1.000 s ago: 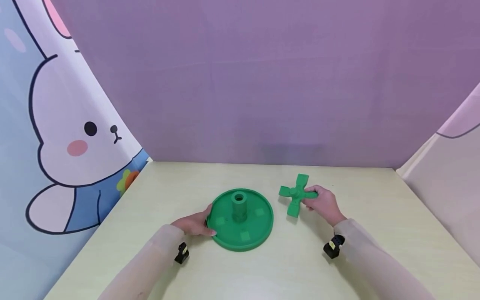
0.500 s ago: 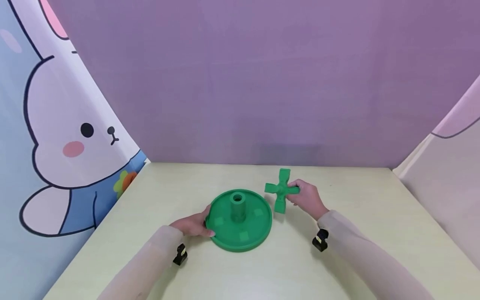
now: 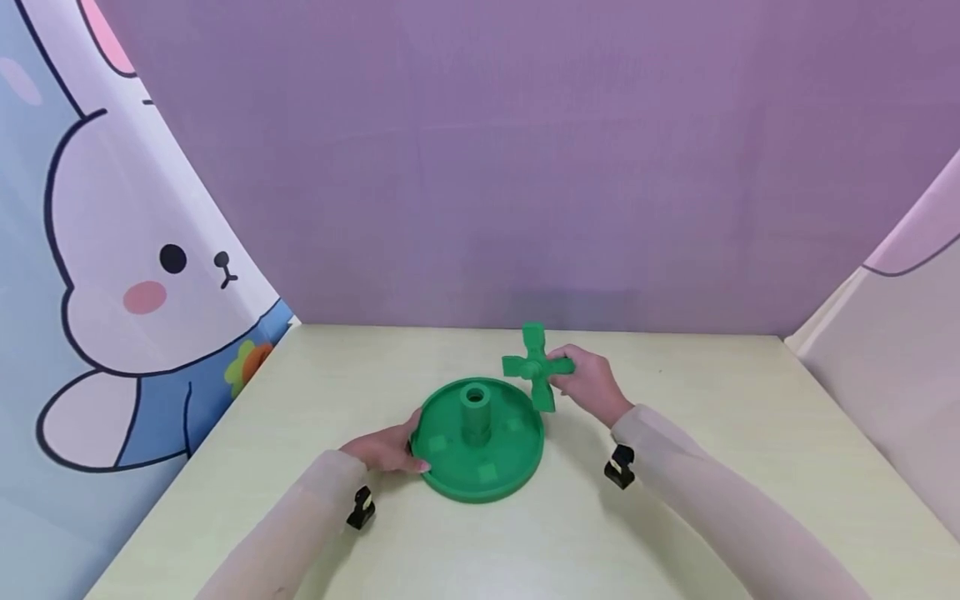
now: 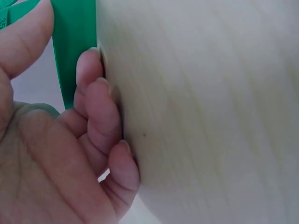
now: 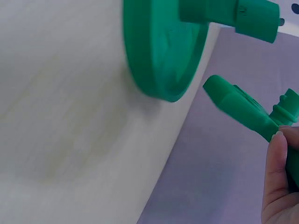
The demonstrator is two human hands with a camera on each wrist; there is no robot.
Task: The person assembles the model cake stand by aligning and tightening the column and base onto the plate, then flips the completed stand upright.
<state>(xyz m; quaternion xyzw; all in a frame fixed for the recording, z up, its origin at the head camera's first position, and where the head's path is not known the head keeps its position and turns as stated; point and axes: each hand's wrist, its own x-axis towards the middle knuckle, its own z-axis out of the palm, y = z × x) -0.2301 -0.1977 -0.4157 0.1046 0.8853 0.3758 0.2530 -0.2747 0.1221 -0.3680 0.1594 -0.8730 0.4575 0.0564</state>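
A round green base (image 3: 450,479) with an upright hollow post (image 3: 475,410) lies on the pale wooden table (image 3: 675,533). My left hand (image 3: 386,450) grips its left rim, thumb on top and fingers curled against the table; in the left wrist view that hand (image 4: 74,154) pinches the green rim (image 4: 74,42). My right hand (image 3: 588,381) holds a green four-bladed cross piece (image 3: 534,365) in the air, just above the base's back right edge. In the right wrist view the cross piece (image 5: 243,112) hangs beside the base (image 5: 163,51) and its post (image 5: 233,14).
A purple backdrop (image 3: 525,167) closes the far side of the table. On the left hangs a cartoon rabbit curtain (image 3: 127,275), and a pale panel (image 3: 900,350) stands on the right. Black wrist cameras (image 3: 619,467) sit on both sleeves.
My right hand has carried the green cross piece up and to the left, from beside the base to above its back right edge. The left hand and base stayed put.
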